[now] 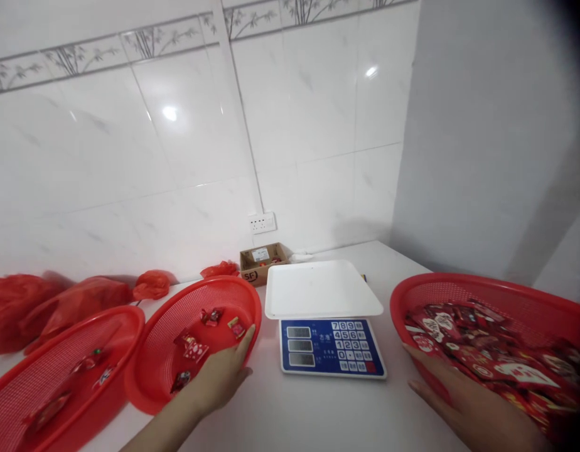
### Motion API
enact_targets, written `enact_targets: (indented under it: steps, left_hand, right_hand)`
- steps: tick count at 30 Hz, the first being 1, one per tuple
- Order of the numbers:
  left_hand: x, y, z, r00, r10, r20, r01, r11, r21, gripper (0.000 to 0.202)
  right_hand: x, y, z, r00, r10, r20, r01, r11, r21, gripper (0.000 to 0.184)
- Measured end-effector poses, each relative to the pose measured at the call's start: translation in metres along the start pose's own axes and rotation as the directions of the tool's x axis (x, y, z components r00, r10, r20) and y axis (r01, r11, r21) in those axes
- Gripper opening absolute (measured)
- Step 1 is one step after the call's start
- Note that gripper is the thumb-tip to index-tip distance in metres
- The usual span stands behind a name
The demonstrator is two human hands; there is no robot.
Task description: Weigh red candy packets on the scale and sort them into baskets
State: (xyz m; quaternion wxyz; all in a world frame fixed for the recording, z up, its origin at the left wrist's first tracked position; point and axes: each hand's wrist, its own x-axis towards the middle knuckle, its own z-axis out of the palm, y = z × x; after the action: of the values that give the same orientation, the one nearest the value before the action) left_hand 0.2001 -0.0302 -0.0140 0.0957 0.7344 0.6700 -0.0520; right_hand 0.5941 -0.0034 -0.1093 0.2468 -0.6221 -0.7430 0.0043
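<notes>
My left hand [223, 375] grips the near rim of the middle red basket [164, 333], thumb over the edge; a few red wrapped candies [194, 347] lie inside it. At the right, my right hand [452, 392] lies against the front wall of another red basket [464, 290] heaped with red candy packets [497, 358], fingers stretched along it. Between the two baskets sits a scale [331, 346] with a white weighing pan [321, 289] and a blue keypad panel.
A third red basket [17, 389] with a few candies stands at the far left. Red plastic bags [64, 304] lie along the tiled wall. A small cardboard box [262, 262] sits behind the scale under a wall socket [262, 223]. A grey wall rises on the right.
</notes>
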Motion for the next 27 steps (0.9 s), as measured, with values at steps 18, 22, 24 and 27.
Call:
enact_targets:
  steps: [18,22,24,27]
  left_hand:
    - [0.054,0.063,0.052,0.634,0.062,-0.771,-0.533,0.757,-0.378,0.033]
    - [0.061,0.08,0.08,0.616,0.11,-0.78,-0.624,0.672,-0.398,0.025]
    - [0.064,0.08,0.09,0.603,0.129,-0.787,-0.653,0.647,-0.394,0.023]
    - [0.063,0.077,0.096,0.611,0.102,-0.785,-0.655,0.621,-0.43,0.022]
  right_hand:
    - [0.04,0.0,-0.103,0.752,0.123,0.648,-0.144,0.989,-0.02,0.07]
    - [0.041,0.021,-0.063,0.727,0.215,0.652,-0.167,0.977,-0.135,0.093]
    - [0.041,0.029,-0.052,0.772,0.201,0.602,-0.153,0.98,-0.131,0.094]
    - [0.046,0.039,-0.052,0.832,0.13,0.539,-0.087,0.991,-0.104,0.083]
